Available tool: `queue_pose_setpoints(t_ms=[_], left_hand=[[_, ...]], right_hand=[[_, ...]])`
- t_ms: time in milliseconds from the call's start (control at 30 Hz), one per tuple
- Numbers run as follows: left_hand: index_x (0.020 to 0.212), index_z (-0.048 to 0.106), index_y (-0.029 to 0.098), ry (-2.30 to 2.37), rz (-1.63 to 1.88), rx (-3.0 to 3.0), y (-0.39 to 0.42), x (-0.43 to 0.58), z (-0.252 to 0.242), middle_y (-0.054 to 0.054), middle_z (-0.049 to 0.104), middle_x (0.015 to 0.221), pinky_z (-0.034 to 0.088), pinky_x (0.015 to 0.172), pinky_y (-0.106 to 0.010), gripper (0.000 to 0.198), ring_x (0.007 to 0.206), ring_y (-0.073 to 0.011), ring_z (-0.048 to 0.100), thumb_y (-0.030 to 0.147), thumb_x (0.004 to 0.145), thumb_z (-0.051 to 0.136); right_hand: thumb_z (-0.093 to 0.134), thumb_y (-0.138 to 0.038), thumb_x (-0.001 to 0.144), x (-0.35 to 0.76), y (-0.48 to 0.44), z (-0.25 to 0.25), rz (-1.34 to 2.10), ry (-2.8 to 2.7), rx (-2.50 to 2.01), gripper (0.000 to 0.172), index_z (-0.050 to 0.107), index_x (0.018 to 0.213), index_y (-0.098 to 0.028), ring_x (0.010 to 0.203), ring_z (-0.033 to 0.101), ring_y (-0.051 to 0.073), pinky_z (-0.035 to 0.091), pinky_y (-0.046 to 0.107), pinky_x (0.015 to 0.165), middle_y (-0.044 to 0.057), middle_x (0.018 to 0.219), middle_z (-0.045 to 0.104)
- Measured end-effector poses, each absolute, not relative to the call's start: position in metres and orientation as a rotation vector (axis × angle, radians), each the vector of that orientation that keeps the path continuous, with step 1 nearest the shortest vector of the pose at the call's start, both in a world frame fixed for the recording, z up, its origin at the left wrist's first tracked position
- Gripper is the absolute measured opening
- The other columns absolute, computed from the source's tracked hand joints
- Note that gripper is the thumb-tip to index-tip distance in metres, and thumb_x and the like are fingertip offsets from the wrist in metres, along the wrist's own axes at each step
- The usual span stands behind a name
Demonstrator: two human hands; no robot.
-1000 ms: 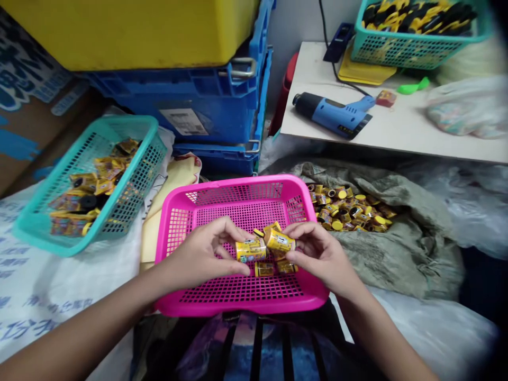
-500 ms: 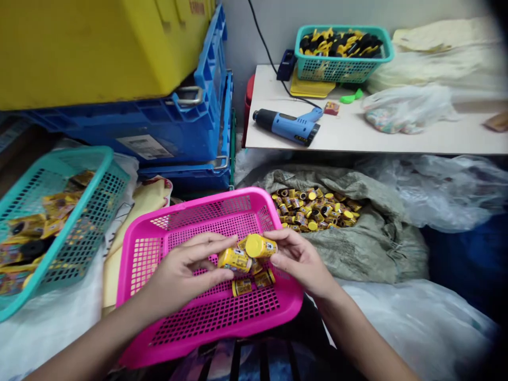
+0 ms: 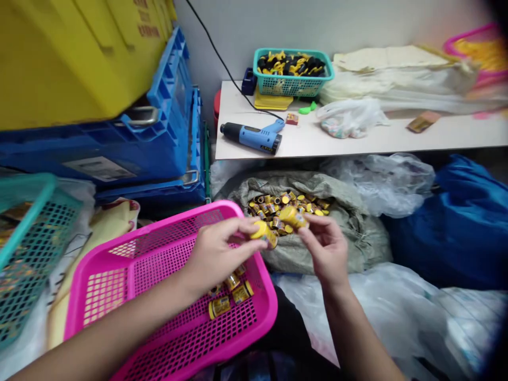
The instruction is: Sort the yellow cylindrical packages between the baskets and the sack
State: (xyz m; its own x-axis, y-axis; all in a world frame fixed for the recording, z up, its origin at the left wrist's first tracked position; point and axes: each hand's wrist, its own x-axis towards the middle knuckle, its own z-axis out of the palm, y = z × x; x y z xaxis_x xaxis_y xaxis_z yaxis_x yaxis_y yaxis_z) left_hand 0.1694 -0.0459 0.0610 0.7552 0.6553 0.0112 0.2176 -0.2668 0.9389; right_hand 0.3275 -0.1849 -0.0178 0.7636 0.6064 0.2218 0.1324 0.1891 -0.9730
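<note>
My left hand (image 3: pixel 222 248) is closed on a small yellow-capped bottle (image 3: pixel 265 233) by its lower end, just past the right rim of the pink basket (image 3: pixel 270 304). To its right, my right hand (image 3: pixel 326 248) pinches a second yellow-capped bottle (image 3: pixel 292 217) between thumb and fingers, tilted with its cap to the left. Both bottles are slightly blurred. Several similar bottles (image 3: pixel 220 307) lie in the basket below my left wrist. Behind the held bottles, a grey woven sack (image 3: pixel 353 233) gapes, full of many more small bottles (image 3: pixel 273 203).
A blue heat gun (image 3: pixel 252 136) lies on the white table (image 3: pixel 317 148), its cord running up the wall. A teal basket (image 3: pixel 293 84) of black and yellow parts stands behind it. Blue crates (image 3: pixel 159 137) are stacked at left above another teal basket (image 3: pixel 43 254). Plastic bags (image 3: pixel 369 301) lie at right.
Both hands have moved right with their bottles, from above the pink basket to its right rim and the sack. The view has turned right.
</note>
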Motion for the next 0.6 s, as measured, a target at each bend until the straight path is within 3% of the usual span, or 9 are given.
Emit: queue_pose_setpoints(t_ms=[67, 167, 267, 367, 467, 533, 600], left_hand=[[0.103, 0.072, 0.016, 0.634, 0.454, 1.838, -0.039, 0.203, 0.051, -0.009, 0.075, 0.106, 0.060, 0.082, -0.034, 0.028, 0.091, -0.0213, 0.072, 0.028, 0.078, 0.075], [0.128, 0.061, 0.015, 0.580, 0.360, 2.016, -0.027, 0.236, 0.043, -0.009, 0.075, 0.098, 0.057, 0.080, -0.034, 0.047, 0.083, -0.0192, 0.070, 0.020, 0.082, 0.069], [0.128, 0.061, 0.016, 0.513, 0.346, 2.215, -0.013, 0.226, 0.050, -0.009, 0.073, 0.108, 0.053, 0.084, -0.033, 0.041, 0.086, -0.0185, 0.068, 0.023, 0.087, 0.062], [0.097, 0.071, 0.018, 0.503, 0.176, 2.313, -0.002, 0.176, 0.060, -0.004, 0.073, 0.095, 0.049, 0.075, -0.028, 0.024, 0.082, -0.0176, 0.066, 0.032, 0.091, 0.054], [0.077, 0.070, 0.021, 0.499, -0.300, 2.334, -0.003, 0.118, 0.052, -0.001, 0.069, 0.073, 0.043, 0.063, -0.026, 0.027, 0.067, -0.0157, 0.061, 0.034, 0.091, 0.051], [0.084, 0.073, 0.023, 0.413, -0.493, 2.327, -0.017, 0.086, 0.032, -0.002, 0.069, 0.080, 0.044, 0.067, -0.027, 0.023, 0.072, -0.0170, 0.062, 0.029, 0.089, 0.052], [0.103, 0.073, 0.024, 0.349, -0.423, 2.326, -0.037, 0.064, 0.008, -0.008, 0.067, 0.104, 0.048, 0.076, -0.030, 0.026, 0.090, -0.0221, 0.062, 0.023, 0.088, 0.052]], right_hand=[[0.071, -0.042, 0.085, 0.356, -0.193, -0.018, 0.123, -0.672, -1.572, 0.039, 0.059, 0.108, -0.013, 0.087, 0.062, 0.012, 0.052, 0.022, 0.078, 0.008, 0.102, 0.062], [0.062, -0.059, 0.083, 0.398, -0.210, -0.027, -0.018, -0.706, -1.970, 0.060, 0.058, 0.121, -0.012, 0.104, 0.059, 0.024, 0.049, 0.040, 0.092, 0.013, 0.114, 0.060], [0.052, -0.067, 0.082, 0.417, -0.231, -0.039, -0.071, -0.673, -2.192, 0.070, 0.060, 0.125, -0.012, 0.113, 0.055, 0.030, 0.041, 0.051, 0.100, 0.014, 0.121, 0.058], [0.052, -0.066, 0.085, 0.403, -0.243, -0.041, 0.090, -0.680, -2.135, 0.063, 0.064, 0.116, -0.013, 0.097, 0.061, 0.024, 0.048, 0.042, 0.090, 0.012, 0.111, 0.062], [0.055, -0.054, 0.092, 0.362, -0.233, -0.026, 0.261, -0.868, -1.963, 0.044, 0.066, 0.106, -0.013, 0.091, 0.062, 0.018, 0.049, 0.031, 0.083, 0.009, 0.103, 0.064], [0.049, -0.040, 0.100, 0.327, -0.212, -0.011, 0.341, -1.147, -1.830, 0.031, 0.066, 0.103, -0.014, 0.093, 0.061, 0.014, 0.048, 0.027, 0.084, 0.007, 0.102, 0.064], [0.043, -0.025, 0.102, 0.289, -0.187, -0.001, 0.488, -1.601, -1.683, 0.025, 0.066, 0.107, -0.015, 0.095, 0.059, 0.013, 0.047, 0.026, 0.087, 0.005, 0.103, 0.063]])
